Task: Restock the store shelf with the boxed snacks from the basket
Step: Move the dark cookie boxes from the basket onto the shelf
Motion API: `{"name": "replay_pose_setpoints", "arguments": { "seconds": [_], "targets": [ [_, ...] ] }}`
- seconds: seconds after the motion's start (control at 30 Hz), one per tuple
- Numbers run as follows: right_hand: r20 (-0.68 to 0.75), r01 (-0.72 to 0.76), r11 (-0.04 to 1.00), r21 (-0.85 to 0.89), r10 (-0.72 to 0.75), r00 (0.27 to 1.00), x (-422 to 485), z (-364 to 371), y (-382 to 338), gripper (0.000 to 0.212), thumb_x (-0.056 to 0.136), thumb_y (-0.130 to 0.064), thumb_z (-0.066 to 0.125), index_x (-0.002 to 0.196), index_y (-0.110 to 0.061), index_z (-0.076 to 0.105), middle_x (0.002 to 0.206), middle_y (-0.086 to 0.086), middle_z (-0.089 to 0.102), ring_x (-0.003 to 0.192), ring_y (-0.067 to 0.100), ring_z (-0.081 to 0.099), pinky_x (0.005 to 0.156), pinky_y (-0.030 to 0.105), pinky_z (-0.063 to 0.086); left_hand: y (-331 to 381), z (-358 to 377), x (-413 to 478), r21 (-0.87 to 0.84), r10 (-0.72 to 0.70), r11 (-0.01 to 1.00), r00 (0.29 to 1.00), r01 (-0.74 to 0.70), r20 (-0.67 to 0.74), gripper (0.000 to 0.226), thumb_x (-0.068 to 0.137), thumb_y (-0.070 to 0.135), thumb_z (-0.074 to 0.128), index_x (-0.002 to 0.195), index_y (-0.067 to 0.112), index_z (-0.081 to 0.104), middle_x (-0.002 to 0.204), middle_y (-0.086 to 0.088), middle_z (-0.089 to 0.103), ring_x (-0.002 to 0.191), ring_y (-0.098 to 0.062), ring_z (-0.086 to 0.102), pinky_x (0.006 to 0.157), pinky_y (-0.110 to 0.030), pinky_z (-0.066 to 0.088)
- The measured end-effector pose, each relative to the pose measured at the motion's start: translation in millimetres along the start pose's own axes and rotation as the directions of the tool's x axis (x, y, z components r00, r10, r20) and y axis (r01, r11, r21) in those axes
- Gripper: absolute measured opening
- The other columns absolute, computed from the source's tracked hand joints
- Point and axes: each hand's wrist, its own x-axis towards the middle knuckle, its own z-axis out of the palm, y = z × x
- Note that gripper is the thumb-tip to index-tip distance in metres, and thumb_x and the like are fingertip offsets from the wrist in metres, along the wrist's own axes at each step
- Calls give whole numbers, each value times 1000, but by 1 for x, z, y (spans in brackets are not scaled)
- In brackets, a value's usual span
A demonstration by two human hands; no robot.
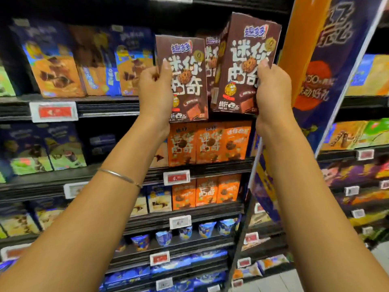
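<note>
Left hand (155, 89) grips 1 brown box (185, 79); right hand (273, 89) grips another brown box (245, 66).

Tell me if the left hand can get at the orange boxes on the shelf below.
Probably not yet: the left hand has its grip on a brown cardboard cookie box. The orange cardboard boxes stand unobstructed just below.

Dark free room at 12 o'clock above the left brown box (187, 81), under the upper shelf board (231, 3). Blue-orange boxes (128, 66) crowd the left hand (155, 89) at 9 o'clock. A standing brown box (211, 57) fills the slot between the held boxes. A slanted banner (311, 70) blocks the right hand (271, 87) at 3 o'clock, just beside the right brown box (244, 66). Shelf lip (109, 110) at 6 o'clock.
</note>
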Motion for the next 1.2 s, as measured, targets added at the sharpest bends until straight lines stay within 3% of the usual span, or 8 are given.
{"name": "replay_pose_setpoints", "arguments": {
  "seconds": [0.23,0.3,0.37,0.47,0.57,0.73,0.93,1.2],
  "targets": [
    [-100,262,949,-176,-282,954,54,-6,17,34,108,-21,40,134,-10,58,122,4,63,113,16,61,99,36,52,-8,36,15,-55,45,997,996,-50,-81,28,111,40,48,119,15,56,112,-8,78,94,-20,80,78,-41,67],
    [-185,252,939,-233,-297,937,65,-7,22,43,107,-24,43,147,-10,46,135,3,51,124,12,51,105,17,41,-8,43,21,-53,58,997,993,-64,-107,26,111,39,48,118,16,57,110,-7,78,92,-19,80,74,-37,66],
    [-245,276,919,-281,-347,905,71,-6,28,47,107,-24,46,151,-8,41,137,3,47,120,6,46,93,-2,31,-10,47,26,-50,60,997,993,-66,-106,26,111,39,47,119,16,57,112,-8,78,93,-19,80,75,-37,67],
    [-270,320,898,-301,-402,875,78,1,37,48,105,-19,50,150,-5,41,139,7,48,124,8,45,90,-6,27,-14,53,32,-19,45,999,994,-47,-97,37,111,41,47,134,12,53,118,-8,76,96,-18,79,73,-34,66],
    [-305,282,901,-329,-383,872,83,11,44,48,105,-19,50,150,-7,41,143,6,45,131,11,43,97,-1,28,-14,53,39,-2,49,999,994,-50,-98,38,111,41,47,135,12,53,118,-8,76,96,-18,79,70,-29,64],
    [-432,100,919,-381,-273,860,101,31,52,42,105,-29,49,146,-24,44,148,-6,45,140,15,40,117,51,21,-10,55,50,51,125,991,990,-121,-71,31,112,39,45,129,14,54,123,-8,73,104,-20,76,84,-41,65],
    [-400,-5,971,-240,-94,912,134,36,67,36,108,-25,43,143,-16,43,146,2,45,130,22,50,107,48,43,-14,55,58,58,131,990,991,-129,-39,33,112,40,44,132,15,54,120,-5,73,100,-16,77,77,-31,65],
    [-365,-96,964,-250,-2,931,177,35,77,42,108,-19,41,148,-13,38,149,9,46,132,28,49,107,45,44,-18,61,67,87,165,983,986,-163,-12,37,111,41,46,138,15,51,136,-11,62,110,-20,73,73,-26,63]
  ]
}}
